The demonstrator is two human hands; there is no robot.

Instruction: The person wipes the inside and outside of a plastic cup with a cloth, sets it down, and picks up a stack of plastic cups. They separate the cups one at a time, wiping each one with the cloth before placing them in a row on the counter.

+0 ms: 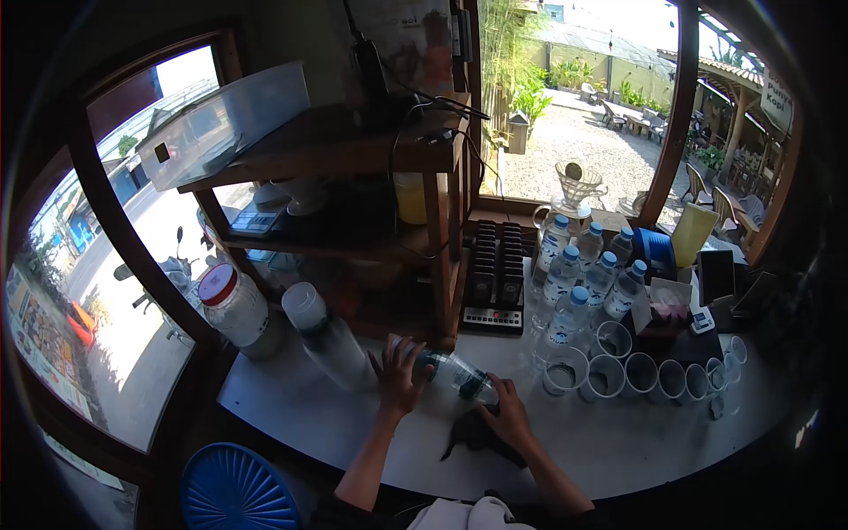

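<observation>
Between my two hands lies a stack of clear plastic cups (461,378) with dark green print, tilted over on the white counter. My left hand (399,375) rests on its left end with the fingers spread over it. At the other end, my right hand (505,412) curls its fingers around the cups. Just below them is a crumpled black cloth (477,436), partly under my right wrist. A tall upright stack of clear cups (327,340) stands left of my left hand.
Single clear cups (606,375) line the counter on the right, below several water bottles (565,322) with blue caps. A red-lidded jar (237,309) stands at the left. Behind are a wooden shelf (336,146) and a rack of black pagers (493,274). A blue stool (238,490) is below.
</observation>
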